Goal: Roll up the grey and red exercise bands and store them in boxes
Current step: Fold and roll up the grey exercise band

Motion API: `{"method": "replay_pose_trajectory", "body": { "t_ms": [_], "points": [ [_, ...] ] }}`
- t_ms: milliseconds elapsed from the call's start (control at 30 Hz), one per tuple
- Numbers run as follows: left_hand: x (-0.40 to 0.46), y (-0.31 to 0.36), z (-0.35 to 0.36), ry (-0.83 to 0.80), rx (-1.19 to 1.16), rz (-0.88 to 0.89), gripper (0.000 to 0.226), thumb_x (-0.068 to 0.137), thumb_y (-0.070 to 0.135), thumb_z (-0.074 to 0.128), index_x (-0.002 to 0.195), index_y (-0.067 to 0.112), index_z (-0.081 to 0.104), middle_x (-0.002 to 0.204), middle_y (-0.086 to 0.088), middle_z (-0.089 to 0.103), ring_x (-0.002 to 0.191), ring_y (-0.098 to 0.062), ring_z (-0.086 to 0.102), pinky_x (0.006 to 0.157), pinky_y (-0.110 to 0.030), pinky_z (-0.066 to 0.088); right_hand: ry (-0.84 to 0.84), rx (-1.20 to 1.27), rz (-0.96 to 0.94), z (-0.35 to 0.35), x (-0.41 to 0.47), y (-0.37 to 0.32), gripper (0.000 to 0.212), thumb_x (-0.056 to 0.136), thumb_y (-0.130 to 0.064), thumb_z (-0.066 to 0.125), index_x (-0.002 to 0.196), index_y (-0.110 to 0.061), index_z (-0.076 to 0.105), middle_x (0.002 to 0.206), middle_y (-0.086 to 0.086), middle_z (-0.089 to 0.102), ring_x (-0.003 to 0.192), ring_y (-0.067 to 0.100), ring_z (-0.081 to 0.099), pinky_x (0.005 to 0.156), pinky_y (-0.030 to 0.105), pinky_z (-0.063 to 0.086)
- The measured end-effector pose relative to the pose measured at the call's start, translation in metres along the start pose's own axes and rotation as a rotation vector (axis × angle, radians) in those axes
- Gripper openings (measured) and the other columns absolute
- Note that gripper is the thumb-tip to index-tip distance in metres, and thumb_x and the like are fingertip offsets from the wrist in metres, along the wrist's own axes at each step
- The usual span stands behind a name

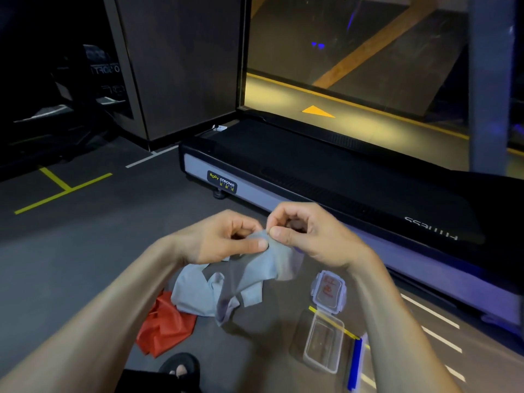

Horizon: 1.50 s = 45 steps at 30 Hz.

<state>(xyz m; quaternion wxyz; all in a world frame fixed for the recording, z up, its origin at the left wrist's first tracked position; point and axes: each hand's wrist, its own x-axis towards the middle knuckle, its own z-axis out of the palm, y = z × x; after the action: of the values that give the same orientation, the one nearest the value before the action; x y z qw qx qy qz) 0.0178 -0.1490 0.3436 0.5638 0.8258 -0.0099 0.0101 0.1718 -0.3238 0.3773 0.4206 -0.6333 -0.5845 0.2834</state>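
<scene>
Above the dark gym floor (pixel 85 251), both hands (pixel 266 236) pinch the grey band's (pixel 255 268) top end, its length hanging downward.

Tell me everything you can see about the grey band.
The grey band is a thin, flat strip, soft and stretchy looking, not yet rolled. Its upper end is pinched between the left hand and the right hand. From there it hangs down, and the rest lies crumpled on the floor, against the red band.

single head-worn wide-angle view, looking forward and down, close on both hands, floor (pixel 85 251) below and treadmill (pixel 340 177) just ahead.
</scene>
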Motion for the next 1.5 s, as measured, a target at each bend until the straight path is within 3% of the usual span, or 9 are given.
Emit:
{"method": "replay_pose_trajectory", "body": {
  "t_ms": [100,267,367,433,567,800,1000,1200,1500],
  "points": [
    [0.0,-0.011,0.006,-0.064,0.024,-0.101,0.036,0.095,0.039,0.07,0.097,0.004,0.07,0.089,-0.014,0.073,0.08,-0.018,0.061,0.072,-0.041,0.053,0.069,0.254,-0.091,-0.008,-0.002,-0.005,0.004,0.094,-0.011,0.067,0.093,-0.008,0.065,0.082,-0.006,0.063,0.073,0.003,0.055,0.069,0.015,0.043],
    [0.007,-0.029,0.018,0.003,0.415,-0.191,0.04,0.087,0.05,0.075,0.073,0.013,0.068,0.062,0.01,0.062,0.056,-0.011,0.058,0.057,-0.03,0.05,0.209,0.795,-0.254,-0.032,-0.011,-0.005,0.029,0.083,-0.032,0.081,0.092,-0.014,0.06,0.088,0.003,0.056,0.073,0.014,0.049,0.067,0.025,0.044],
    [0.002,-0.015,0.001,0.104,0.208,-0.047,0.022,0.086,0.037,0.08,0.087,0.015,0.077,0.084,-0.004,0.077,0.082,-0.02,0.073,0.078,-0.039,0.059,0.318,0.881,-0.286,-0.044,-0.019,0.001,0.029,0.083,-0.031,0.082,0.092,-0.016,0.059,0.086,-0.001,0.055,0.072,0.013,0.052,0.069,0.026,0.048],
    [-0.001,-0.012,-0.005,0.141,0.095,-0.014,0.027,0.084,0.037,0.081,0.08,0.012,0.072,0.078,-0.016,0.071,0.071,-0.016,0.064,0.066,-0.038,0.052,0.353,0.923,-0.318,-0.048,-0.023,0.005,0.029,0.083,-0.032,0.081,0.094,-0.017,0.058,0.087,-0.002,0.055,0.074,0.013,0.051,0.07,0.026,0.049],
    [-0.001,-0.021,-0.005,0.161,0.466,-0.066,0.047,0.078,0.059,0.074,0.076,0.013,0.066,0.068,-0.009,0.064,0.059,-0.017,0.051,0.062,-0.039,0.051,0.358,0.918,-0.291,-0.043,-0.02,0.008,0.028,0.082,-0.035,0.081,0.092,-0.02,0.06,0.086,-0.003,0.052,0.072,0.011,0.048,0.069,0.026,0.047],
    [0.009,-0.023,0.019,0.05,0.44,-0.173,0.044,0.077,0.062,0.074,0.075,0.019,0.069,0.065,0.002,0.063,0.061,-0.005,0.05,0.062,-0.033,0.045,0.305,1.037,-0.298,-0.037,-0.015,0.005,0.019,0.087,-0.032,0.076,0.093,-0.021,0.061,0.085,-0.005,0.052,0.072,0.011,0.044,0.066,0.025,0.043],
    [0.004,0.007,-0.02,1.211,0.275,0.26,0.012,0.082,0.018,0.069,0.074,0.02,0.06,0.065,0.004,0.061,0.059,-0.005,0.05,0.056,-0.029,0.045,0.508,0.868,-0.17,-0.033,-0.01,0.007,0.016,0.085,-0.031,0.073,0.091,-0.02,0.064,0.097,0.006,0.064,0.091,0.016,0.064,0.079,0.028,0.053],
    [0.002,-0.041,-0.015,0.483,0.79,-0.111,0.05,0.087,0.048,0.073,0.062,0.017,0.043,0.054,0.002,0.042,0.053,-0.014,0.038,0.056,-0.035,0.028,0.502,0.877,-0.13,-0.029,-0.009,0.007,0.008,0.091,-0.025,0.062,0.091,-0.017,0.061,0.082,0.001,0.059,0.074,0.012,0.059,0.068,0.024,0.053],
    [-0.005,-0.035,0.003,0.107,0.184,-0.137,0.025,0.083,0.042,0.082,0.095,0.021,0.079,0.094,0.003,0.071,0.092,-0.018,0.071,0.086,-0.039,0.057,0.483,0.913,-0.206,-0.032,-0.015,-0.002,0.01,0.094,-0.024,0.055,0.087,-0.02,0.062,0.084,-0.004,0.059,0.071,0.01,0.057,0.068,0.025,0.053]
  ]
}}
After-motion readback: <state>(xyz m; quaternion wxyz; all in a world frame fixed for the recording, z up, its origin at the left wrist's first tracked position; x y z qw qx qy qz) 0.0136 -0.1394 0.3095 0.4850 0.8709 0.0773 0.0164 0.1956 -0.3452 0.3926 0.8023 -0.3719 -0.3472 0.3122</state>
